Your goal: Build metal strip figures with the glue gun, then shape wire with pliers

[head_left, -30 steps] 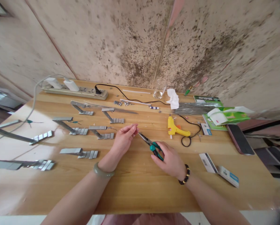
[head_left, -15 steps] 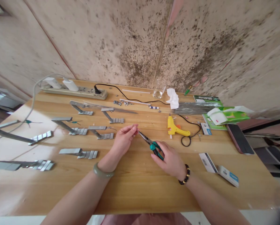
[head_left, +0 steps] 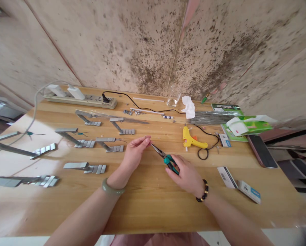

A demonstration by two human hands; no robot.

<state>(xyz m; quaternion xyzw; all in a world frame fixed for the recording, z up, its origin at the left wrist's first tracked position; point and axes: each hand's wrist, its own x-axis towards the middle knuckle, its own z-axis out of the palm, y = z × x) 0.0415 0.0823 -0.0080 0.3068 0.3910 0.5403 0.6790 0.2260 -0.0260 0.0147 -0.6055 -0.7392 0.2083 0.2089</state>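
My right hand (head_left: 185,173) grips the green handles of long-nose pliers (head_left: 163,157), whose jaws point up-left to my left fingertips. My left hand (head_left: 135,153) is closed in a pinch right at the plier tips, holding something too small to make out. Both hands hover over the middle of the wooden table (head_left: 153,205). A green bangle sits on my left wrist and a dark bead bracelet on my right.
Several grey staple-strip shapes (head_left: 86,167) lie to the left. A yellow glue gun (head_left: 192,141) with black cord lies right of the hands, a power strip (head_left: 81,99) and a glass (head_left: 173,97) at the back, a wire bundle (head_left: 211,118), phone (head_left: 261,151) and small boxes (head_left: 241,187) on the right.
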